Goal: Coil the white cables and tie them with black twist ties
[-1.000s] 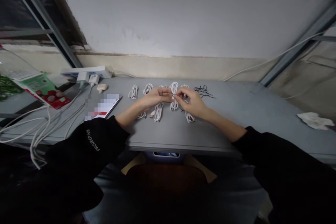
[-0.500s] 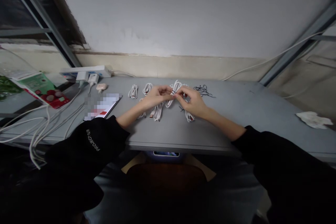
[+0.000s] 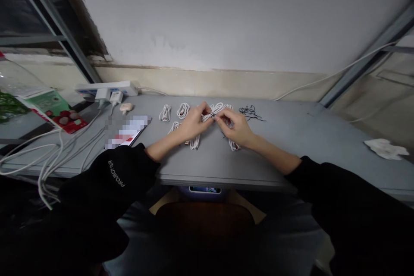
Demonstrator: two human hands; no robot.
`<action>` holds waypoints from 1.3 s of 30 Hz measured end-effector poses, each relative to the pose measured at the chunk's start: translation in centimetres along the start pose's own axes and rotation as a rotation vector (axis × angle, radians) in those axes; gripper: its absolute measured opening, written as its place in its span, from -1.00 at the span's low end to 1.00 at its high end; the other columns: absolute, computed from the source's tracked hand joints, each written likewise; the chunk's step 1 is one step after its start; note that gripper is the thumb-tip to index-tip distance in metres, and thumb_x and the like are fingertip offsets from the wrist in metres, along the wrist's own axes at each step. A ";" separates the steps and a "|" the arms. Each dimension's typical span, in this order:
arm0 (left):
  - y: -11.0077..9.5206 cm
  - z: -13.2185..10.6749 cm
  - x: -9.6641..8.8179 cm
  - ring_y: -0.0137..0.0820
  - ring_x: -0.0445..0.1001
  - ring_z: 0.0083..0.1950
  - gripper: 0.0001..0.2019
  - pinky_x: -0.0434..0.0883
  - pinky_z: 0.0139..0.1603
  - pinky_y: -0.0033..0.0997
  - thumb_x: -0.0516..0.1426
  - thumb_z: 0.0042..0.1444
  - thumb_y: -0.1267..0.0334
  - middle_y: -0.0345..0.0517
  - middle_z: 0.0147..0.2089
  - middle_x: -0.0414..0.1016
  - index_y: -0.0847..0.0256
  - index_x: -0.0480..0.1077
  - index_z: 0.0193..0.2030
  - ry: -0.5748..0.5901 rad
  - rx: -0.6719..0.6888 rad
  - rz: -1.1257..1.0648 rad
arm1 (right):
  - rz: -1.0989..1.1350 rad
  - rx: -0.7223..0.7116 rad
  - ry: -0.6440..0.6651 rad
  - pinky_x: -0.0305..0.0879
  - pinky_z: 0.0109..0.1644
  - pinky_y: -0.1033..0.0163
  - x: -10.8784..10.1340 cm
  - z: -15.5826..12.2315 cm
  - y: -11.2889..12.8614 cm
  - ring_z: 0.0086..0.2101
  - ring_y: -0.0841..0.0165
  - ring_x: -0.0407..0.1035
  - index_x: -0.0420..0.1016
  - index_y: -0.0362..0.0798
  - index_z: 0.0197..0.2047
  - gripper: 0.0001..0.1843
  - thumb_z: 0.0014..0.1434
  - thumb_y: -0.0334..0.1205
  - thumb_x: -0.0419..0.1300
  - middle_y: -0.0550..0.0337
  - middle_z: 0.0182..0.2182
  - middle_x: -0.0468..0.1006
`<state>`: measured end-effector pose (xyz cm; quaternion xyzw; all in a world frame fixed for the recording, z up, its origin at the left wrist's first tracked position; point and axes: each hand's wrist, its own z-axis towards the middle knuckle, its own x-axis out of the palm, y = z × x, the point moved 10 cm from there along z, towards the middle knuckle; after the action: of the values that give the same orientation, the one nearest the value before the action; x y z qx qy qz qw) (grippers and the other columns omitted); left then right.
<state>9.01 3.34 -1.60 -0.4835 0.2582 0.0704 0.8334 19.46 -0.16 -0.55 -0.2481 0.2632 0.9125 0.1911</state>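
Note:
My left hand (image 3: 196, 122) is closed on a coiled white cable (image 3: 217, 108), whose loops stick out to the right of the fingers. A black twist tie (image 3: 212, 114) sits around the middle of that coil. With thumb and forefinger, my right hand (image 3: 235, 126) pinches at the tie from the right side. Around the hands lie other coiled white cables: one pair (image 3: 183, 111) at the back left, one (image 3: 194, 142) below my left hand, and one (image 3: 233, 145) below my right hand. Several loose black twist ties (image 3: 250, 113) lie in a tangle behind my right hand.
On the left are a phone (image 3: 127, 131), a white power strip (image 3: 108, 88) with plugged-in chargers, a small pinkish-white case (image 3: 126, 107), a green and red packet (image 3: 60, 110) and trailing white cables (image 3: 48, 168). A crumpled tissue (image 3: 385, 148) lies at the far right of the grey table (image 3: 291, 138).
My left hand has closed around the coil, which has turned from steep to flatter. My right hand stays at nearly the same spot, still pinching at the tie.

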 end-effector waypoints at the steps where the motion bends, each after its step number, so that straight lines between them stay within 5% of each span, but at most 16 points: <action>1: 0.5 0.0 0.5 -0.41 0.30 -0.30 -0.86 0.21 -0.19 -0.39 0.16 0.09 0.35 -0.21 -0.37 0.36 0.18 0.22 -0.32 0.046 -0.043 -0.084 | 0.002 0.001 0.013 0.17 -0.34 0.22 0.1 0.0 -0.1 -0.48 0.40 0.22 0.31 -0.01 -0.39 -0.79 0.29 -0.19 0.06 0.24 -0.49 0.36; 5: 2.1 0.0 2.3 -0.44 0.40 -0.33 -0.85 0.26 -0.18 -0.39 0.15 0.15 0.29 -0.21 -0.41 0.44 0.21 0.25 -0.19 0.211 -0.217 -0.413 | 0.005 0.007 0.041 0.18 -0.30 0.22 0.2 0.0 -0.5 -0.45 0.40 0.25 0.37 -0.01 -0.35 -0.82 0.30 -0.21 0.06 0.22 -0.43 0.45; 10: 2.8 0.5 3.1 -0.47 0.45 -0.27 -0.94 0.30 -0.08 -0.39 0.19 0.10 0.35 -0.15 -0.34 0.48 0.28 0.40 -0.30 0.286 -0.275 -0.658 | 0.042 0.074 0.004 0.18 -0.33 0.22 -0.5 0.3 -1.5 -0.47 0.40 0.25 0.36 -0.01 -0.37 -0.82 0.28 -0.21 0.08 0.24 -0.46 0.45; 17: 3.4 0.5 2.7 -0.44 0.52 -0.20 -0.77 0.31 -0.04 -0.37 0.27 0.04 0.36 -0.08 -0.23 0.53 0.30 0.39 -0.16 0.246 -0.273 -0.673 | 0.053 0.128 0.046 0.19 -0.34 0.22 -0.2 0.4 -1.9 -0.48 0.41 0.26 0.41 0.00 -0.38 -0.83 0.24 -0.15 0.16 0.24 -0.43 0.49; 21: 3.6 0.6 2.4 -0.42 0.53 -0.25 -0.74 0.33 -0.11 -0.37 0.29 0.01 0.37 -0.13 -0.34 0.53 0.28 0.35 -0.17 0.188 -0.265 -0.654 | 0.030 0.101 0.053 0.19 -0.31 0.20 0.0 0.4 -1.6 -0.44 0.38 0.28 0.42 0.01 -0.40 -0.82 0.24 -0.19 0.14 0.24 -0.45 0.46; 26: 3.2 0.6 1.3 -0.44 0.46 -0.40 -0.75 0.28 -0.30 -0.42 0.25 0.03 0.37 -0.18 -0.45 0.48 0.27 0.33 -0.16 0.102 -0.221 -0.427 | 0.018 0.091 0.054 0.18 -0.31 0.22 0.4 0.4 -2.0 -0.45 0.40 0.25 0.38 -0.01 -0.43 -0.83 0.22 -0.27 0.11 0.25 -0.47 0.40; 32: -0.2 0.0 -0.9 -0.43 0.38 -0.40 -0.79 0.29 -0.29 -0.41 0.16 0.05 0.44 -0.24 -0.46 0.41 0.26 0.40 -0.13 -0.074 0.035 0.192 | 0.071 0.127 0.023 0.17 -0.34 0.23 0.2 0.4 -1.9 -0.48 0.41 0.21 0.33 -0.03 -0.47 -0.82 0.18 -0.28 0.12 0.26 -0.52 0.34; 39: -1.0 -0.3 -0.8 -0.27 0.48 -0.09 -0.72 0.36 -0.06 -0.27 0.04 0.20 0.44 0.07 -0.05 0.50 0.28 0.34 0.05 -0.081 0.105 0.561 | 0.100 0.141 -0.006 0.16 -0.36 0.25 -0.1 0.5 -1.6 -0.49 0.43 0.20 0.34 -0.04 -0.49 -0.80 0.18 -0.26 0.12 0.26 -0.53 0.36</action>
<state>8.53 2.68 -0.56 -0.3462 0.3517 0.3041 0.8148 20.13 1.40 -0.79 -0.2179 0.3381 0.9009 0.1630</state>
